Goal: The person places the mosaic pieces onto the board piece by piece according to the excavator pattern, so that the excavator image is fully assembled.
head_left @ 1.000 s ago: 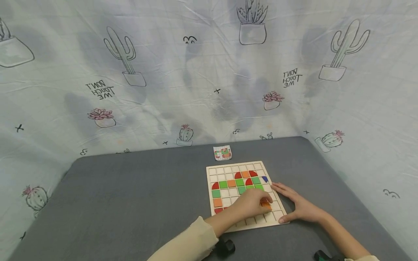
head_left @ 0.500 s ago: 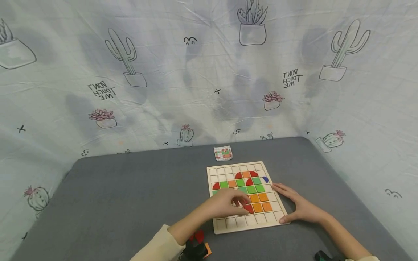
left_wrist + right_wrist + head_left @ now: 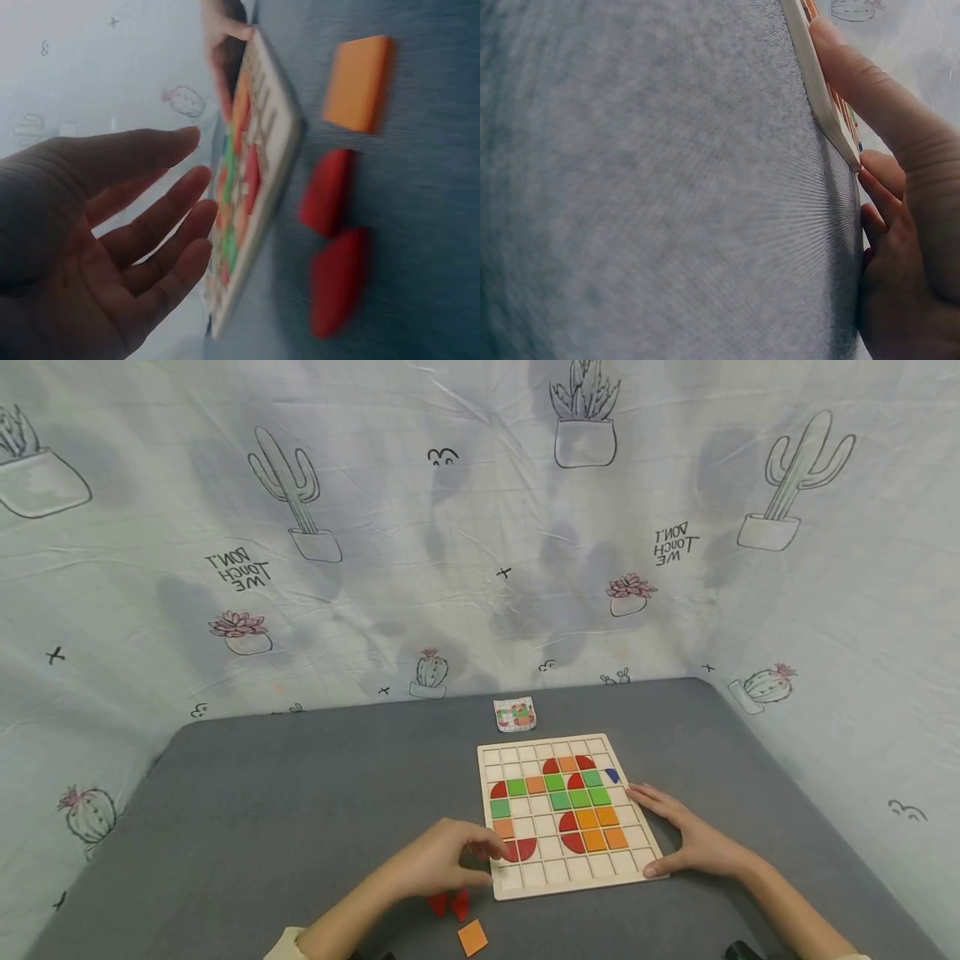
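My left hand point(image 3: 457, 860) hovers by the near left corner of a wooden grid board point(image 3: 555, 885), fingers spread and slightly bent, holding nothing. In the left wrist view its palm and fingers point(image 3: 150, 240) show nothing between them. Just below it on the table lie two loose red pieces point(image 3: 328, 191) and an orange square tile point(image 3: 472, 937). My right hand point(image 3: 693, 839) rests at the board's right side, thumb on the near corner and straight fingers along the edge. On the board sit red quarter-round pieces point(image 3: 527, 849), green tiles point(image 3: 577, 797), and orange tiles point(image 3: 594, 839).
A small printed pattern card point(image 3: 515, 715) lies behind the board. A blue piece point(image 3: 612, 775) sits near the board's right edge. Grey cloth point(image 3: 315, 793) covers the table, and a patterned curtain point(image 3: 375, 527) stands behind it.
My left hand has left the orange tiles and moved left and nearer, uncovering the board's lower pieces and the loose tiles below. The right hand stays at the board's edge.
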`<state>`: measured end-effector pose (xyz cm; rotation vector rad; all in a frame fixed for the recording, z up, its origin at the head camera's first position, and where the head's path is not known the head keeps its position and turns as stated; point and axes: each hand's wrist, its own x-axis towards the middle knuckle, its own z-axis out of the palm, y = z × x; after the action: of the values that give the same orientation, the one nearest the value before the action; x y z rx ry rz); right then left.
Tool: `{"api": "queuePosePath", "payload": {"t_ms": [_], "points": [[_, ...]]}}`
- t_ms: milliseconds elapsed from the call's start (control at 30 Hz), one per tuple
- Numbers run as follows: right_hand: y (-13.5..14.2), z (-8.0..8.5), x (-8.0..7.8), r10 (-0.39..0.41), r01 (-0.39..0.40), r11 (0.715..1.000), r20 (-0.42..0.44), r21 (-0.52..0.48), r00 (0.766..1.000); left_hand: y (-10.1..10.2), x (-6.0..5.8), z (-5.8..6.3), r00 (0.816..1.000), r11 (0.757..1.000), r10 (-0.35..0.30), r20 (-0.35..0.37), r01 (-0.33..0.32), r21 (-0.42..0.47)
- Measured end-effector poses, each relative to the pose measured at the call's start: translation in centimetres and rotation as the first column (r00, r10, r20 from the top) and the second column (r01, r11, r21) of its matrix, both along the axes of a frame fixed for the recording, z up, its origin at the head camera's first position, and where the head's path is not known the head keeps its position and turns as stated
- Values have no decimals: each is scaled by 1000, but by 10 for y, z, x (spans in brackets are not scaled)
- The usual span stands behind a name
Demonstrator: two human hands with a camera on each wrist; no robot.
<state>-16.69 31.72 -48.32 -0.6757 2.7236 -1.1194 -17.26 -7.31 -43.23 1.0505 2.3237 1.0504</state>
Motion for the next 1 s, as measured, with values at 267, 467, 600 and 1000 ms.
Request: {"api": "queuePosePath", "payload": {"t_ms": [267, 467, 600, 1000], "points": [[0, 0, 0, -4, 4, 1000, 2, -5, 1000, -19, 16, -11, 994, 992, -101, -27, 99, -79], [-1, 1, 1, -8, 8, 1000, 11, -6, 1000, -24, 20, -17, 991, 990, -111, -78, 103, -95], [-1, 1, 1, -10, 10, 1000, 0, -1, 1000, -25, 20, -21, 990, 995, -67, -127, 58, -77], [-1, 3, 1, -5, 5, 1000, 11, -7, 1000, -28, -12, -33, 957, 980, 197, -214, -197, 22]]}}
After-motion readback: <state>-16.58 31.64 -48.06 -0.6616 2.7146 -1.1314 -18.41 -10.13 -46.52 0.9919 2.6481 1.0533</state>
